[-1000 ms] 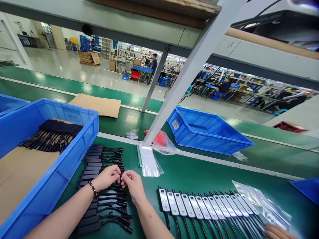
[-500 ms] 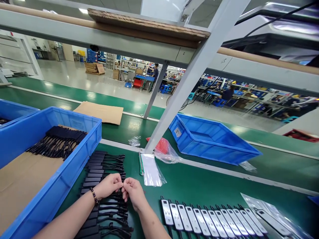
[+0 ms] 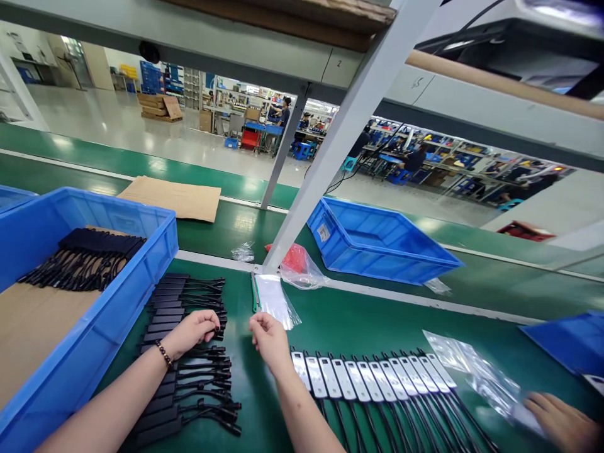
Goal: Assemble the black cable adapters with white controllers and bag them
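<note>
The left hand [image 3: 192,331] and right hand [image 3: 270,340] pinch narrowly, contents unclear; the black units [image 3: 160,430] look light, with floppy leads [image 3: 205,414], best held by their bodies [image 3: 168,311].

The green bench [image 3: 358,314] carried a blue bin [image 3: 136,292] at left, black cabled pieces [image 3: 166,319] beside it, and a row of silver-faced devices [image 3: 357,380] lower right.

cardboard stack [image 3: 153,106] on distant floor [image 3: 106,129]; red bin [image 3: 250,139]
</note>
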A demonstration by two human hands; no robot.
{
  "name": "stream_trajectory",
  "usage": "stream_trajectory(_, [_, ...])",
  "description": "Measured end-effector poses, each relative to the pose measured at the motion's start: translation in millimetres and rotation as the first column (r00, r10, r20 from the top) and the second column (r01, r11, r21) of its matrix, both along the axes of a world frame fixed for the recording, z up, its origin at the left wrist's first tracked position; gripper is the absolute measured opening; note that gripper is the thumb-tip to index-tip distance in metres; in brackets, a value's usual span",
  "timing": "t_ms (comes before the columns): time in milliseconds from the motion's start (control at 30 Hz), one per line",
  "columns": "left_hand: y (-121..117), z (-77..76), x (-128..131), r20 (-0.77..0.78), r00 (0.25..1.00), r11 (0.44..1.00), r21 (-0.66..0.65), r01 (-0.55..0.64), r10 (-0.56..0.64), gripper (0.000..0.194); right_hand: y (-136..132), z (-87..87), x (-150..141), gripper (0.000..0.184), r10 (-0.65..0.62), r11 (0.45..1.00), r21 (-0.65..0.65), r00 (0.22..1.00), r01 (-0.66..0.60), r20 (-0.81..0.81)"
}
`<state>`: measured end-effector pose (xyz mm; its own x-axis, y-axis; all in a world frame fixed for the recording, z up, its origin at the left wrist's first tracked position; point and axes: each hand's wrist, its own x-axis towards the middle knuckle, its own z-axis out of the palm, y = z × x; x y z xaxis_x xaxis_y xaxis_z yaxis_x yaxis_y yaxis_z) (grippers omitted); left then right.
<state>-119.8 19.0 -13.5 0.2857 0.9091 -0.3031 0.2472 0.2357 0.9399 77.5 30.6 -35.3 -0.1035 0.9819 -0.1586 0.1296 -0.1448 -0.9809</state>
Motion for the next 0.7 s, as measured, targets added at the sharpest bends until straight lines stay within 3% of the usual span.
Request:
stream_trajectory(67, [1,0.4,1,-0.031,0.999,1.0,0.025,0.012,-0.012,0.024,-4,-2.9,22,0.012,-0.032,0.993,0.117,0.977,0.008,0.211])
stream_trajectory(133, [1,-0.4,2,-0.067,0.997,0.997,0.07,0.036,-0.031,0.026,-12,-9.5,36,0.015,-0.043,0.979,0.2,0.904,-0.048,0.426])
stream_trajectory(233, [0,-3.3,3,-0.14,0.989,0.987,0.142,0.075,-0.055,0.025,-26,-21.7,41,0.02,-0.048,0.965,0.233,0.789,-0.123,0.613])
stream_trajectory(367, [-5,-2.2,6,-0.293,0.954,0.967,0.223,0.125,-0.056,0.025,-35,-29.9,37,0.02,-0.033,0.964,0.205,0.692,-0.167,0.721])
stream_trajectory(500, [-7,12.4,3,-0.437,0.899,0.925,0.344,0.161,0.006,0.026,-34,-27.3,37,0.017,0.012,0.96,0.157,0.595,-0.232,0.803])
stream_trajectory(700, [1,37.4,-19,-0.615,0.768,0.87,0.464,0.167,0.181,0.028,-29,-21.4,31,0.016,0.046,0.935,0.161,0.559,-0.316,0.828])
